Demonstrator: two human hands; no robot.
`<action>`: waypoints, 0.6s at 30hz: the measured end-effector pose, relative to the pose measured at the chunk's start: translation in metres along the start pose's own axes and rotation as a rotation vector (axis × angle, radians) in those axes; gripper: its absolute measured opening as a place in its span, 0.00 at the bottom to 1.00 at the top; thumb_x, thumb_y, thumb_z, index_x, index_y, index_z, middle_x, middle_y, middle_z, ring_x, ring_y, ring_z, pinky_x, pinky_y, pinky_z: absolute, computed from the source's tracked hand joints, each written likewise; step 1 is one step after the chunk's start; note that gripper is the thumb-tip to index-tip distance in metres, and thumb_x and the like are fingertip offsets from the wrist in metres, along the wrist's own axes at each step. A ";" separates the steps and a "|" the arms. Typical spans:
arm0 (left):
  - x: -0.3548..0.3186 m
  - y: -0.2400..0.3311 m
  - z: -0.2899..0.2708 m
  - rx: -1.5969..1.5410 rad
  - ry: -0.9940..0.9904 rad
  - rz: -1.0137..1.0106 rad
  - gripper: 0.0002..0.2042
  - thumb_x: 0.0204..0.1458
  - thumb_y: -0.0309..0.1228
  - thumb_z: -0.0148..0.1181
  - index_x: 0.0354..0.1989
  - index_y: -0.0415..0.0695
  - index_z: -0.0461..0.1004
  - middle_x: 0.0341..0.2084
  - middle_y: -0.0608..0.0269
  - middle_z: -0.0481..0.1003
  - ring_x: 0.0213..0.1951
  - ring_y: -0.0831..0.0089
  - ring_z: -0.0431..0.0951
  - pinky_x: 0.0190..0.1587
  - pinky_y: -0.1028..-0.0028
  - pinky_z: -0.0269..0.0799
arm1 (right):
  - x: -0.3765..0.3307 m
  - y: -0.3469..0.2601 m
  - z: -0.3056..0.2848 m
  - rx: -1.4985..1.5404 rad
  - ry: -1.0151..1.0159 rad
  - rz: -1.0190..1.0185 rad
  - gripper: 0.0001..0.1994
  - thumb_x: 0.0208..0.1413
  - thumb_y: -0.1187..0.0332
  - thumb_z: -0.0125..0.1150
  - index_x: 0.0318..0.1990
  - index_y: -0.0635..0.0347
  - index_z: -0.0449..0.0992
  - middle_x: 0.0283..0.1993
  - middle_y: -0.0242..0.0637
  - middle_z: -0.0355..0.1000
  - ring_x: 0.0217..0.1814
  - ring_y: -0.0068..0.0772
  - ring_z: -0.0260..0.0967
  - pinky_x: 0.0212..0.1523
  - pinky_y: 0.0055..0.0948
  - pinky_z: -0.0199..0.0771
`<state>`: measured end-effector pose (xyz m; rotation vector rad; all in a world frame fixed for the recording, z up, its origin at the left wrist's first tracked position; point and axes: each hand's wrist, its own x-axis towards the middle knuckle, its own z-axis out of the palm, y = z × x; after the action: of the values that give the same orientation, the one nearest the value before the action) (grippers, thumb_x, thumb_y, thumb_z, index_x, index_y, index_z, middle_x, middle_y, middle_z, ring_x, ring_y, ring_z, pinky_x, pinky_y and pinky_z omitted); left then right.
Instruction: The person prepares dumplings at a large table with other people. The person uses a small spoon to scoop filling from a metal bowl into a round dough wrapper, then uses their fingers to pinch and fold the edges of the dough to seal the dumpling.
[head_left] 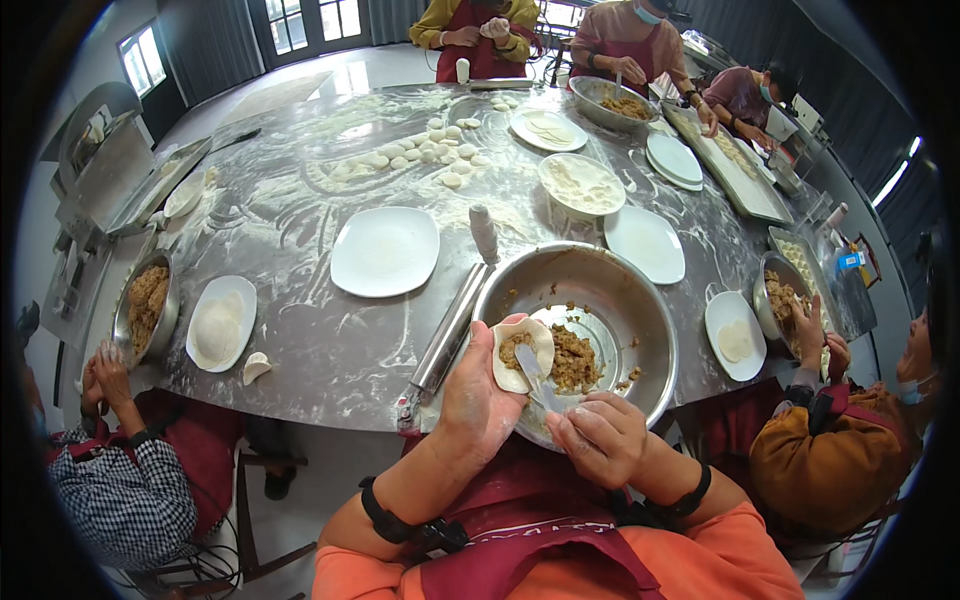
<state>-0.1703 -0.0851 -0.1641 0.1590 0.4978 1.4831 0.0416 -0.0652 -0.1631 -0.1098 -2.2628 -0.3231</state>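
My left hand cups a round dough wrapper with a lump of brown filling on it. My right hand grips a small metal spoon, and its tip rests on the filling in the wrapper. Both hands hover over the near rim of a large steel bowl that holds a little brown filling at its bottom. A steel rolling pin lies just left of the bowl.
The floured grey table carries white plates, a plate of wrappers, a folded dumpling, dough pieces, more filling bowls and trays. Other people sit at left, right and far side.
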 end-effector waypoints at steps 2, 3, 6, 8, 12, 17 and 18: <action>-0.001 0.001 -0.005 -0.004 0.014 -0.014 0.32 0.84 0.53 0.33 0.71 0.37 0.71 0.68 0.46 0.76 0.72 0.54 0.75 0.80 0.49 0.65 | 0.008 -0.005 -0.008 -0.001 0.007 -0.003 0.12 0.53 0.76 0.80 0.45 0.70 0.88 0.36 0.38 0.78 0.35 0.34 0.81 0.37 0.36 0.85; -0.002 0.002 -0.006 -0.005 0.021 -0.020 0.32 0.84 0.54 0.33 0.71 0.37 0.71 0.68 0.46 0.76 0.71 0.54 0.75 0.80 0.49 0.65 | 0.010 -0.006 -0.010 -0.008 0.010 0.008 0.12 0.53 0.77 0.80 0.45 0.70 0.88 0.36 0.38 0.78 0.35 0.34 0.81 0.37 0.36 0.85; -0.003 0.003 -0.006 0.014 -0.002 -0.025 0.32 0.84 0.55 0.32 0.71 0.38 0.71 0.68 0.47 0.76 0.71 0.53 0.75 0.79 0.48 0.66 | 0.016 -0.004 -0.008 0.046 -0.011 -0.013 0.11 0.54 0.77 0.79 0.44 0.70 0.87 0.36 0.37 0.78 0.34 0.34 0.80 0.37 0.36 0.85; -0.004 0.005 -0.004 0.025 -0.021 -0.012 0.32 0.84 0.54 0.32 0.72 0.39 0.71 0.68 0.47 0.76 0.71 0.53 0.75 0.79 0.48 0.66 | 0.011 -0.009 -0.009 0.094 -0.025 -0.015 0.10 0.55 0.77 0.79 0.43 0.70 0.87 0.37 0.37 0.77 0.34 0.34 0.80 0.37 0.36 0.84; -0.004 0.005 -0.008 0.035 -0.006 0.017 0.32 0.84 0.54 0.32 0.72 0.38 0.71 0.67 0.47 0.77 0.70 0.53 0.76 0.78 0.49 0.67 | 0.015 -0.011 -0.014 0.094 0.039 0.015 0.10 0.57 0.77 0.79 0.44 0.71 0.86 0.36 0.38 0.77 0.33 0.34 0.78 0.34 0.36 0.82; -0.004 0.001 -0.002 0.018 -0.022 0.025 0.32 0.84 0.53 0.32 0.72 0.38 0.71 0.67 0.46 0.77 0.70 0.52 0.76 0.78 0.49 0.68 | 0.007 -0.011 -0.010 0.078 0.026 0.030 0.11 0.57 0.77 0.79 0.45 0.71 0.86 0.37 0.39 0.77 0.32 0.34 0.78 0.32 0.35 0.81; -0.004 0.000 -0.002 0.027 -0.016 0.026 0.32 0.84 0.53 0.32 0.72 0.38 0.71 0.67 0.46 0.77 0.70 0.52 0.76 0.78 0.49 0.68 | 0.007 -0.013 -0.010 0.097 0.019 0.025 0.12 0.56 0.77 0.79 0.45 0.71 0.86 0.36 0.39 0.78 0.32 0.35 0.78 0.32 0.35 0.81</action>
<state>-0.1716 -0.0896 -0.1653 0.1996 0.5045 1.5001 0.0419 -0.0806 -0.1545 -0.0841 -2.2517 -0.2006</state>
